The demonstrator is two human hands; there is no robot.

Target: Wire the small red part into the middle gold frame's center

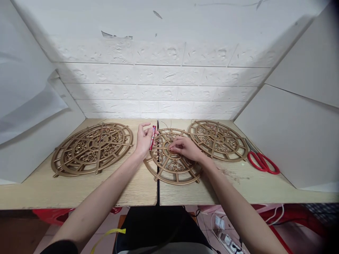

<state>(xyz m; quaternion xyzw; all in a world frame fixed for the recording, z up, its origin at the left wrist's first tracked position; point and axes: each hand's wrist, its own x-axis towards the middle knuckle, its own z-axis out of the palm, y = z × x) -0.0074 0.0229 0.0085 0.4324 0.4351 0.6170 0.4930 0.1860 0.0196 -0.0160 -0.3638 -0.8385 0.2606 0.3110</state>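
Observation:
My left hand [144, 139] holds a small red stick-like object [153, 137] upright between its fingers, just left of a gold ornate round disc [172, 165] lying on the wooden table [79, 187]. My right hand [185, 147] rests on the centre of that disc, its fingers pinched on something small that I cannot make out. Thin wires rise from the disc's hub.
A larger stack of gold discs [92, 148] lies at the left, another gold disc [218, 139] at the right. Red-handled scissors [262, 161] lie at the far right. White panels wall in the table. Cables and a power strip [227, 240] lie below the front edge.

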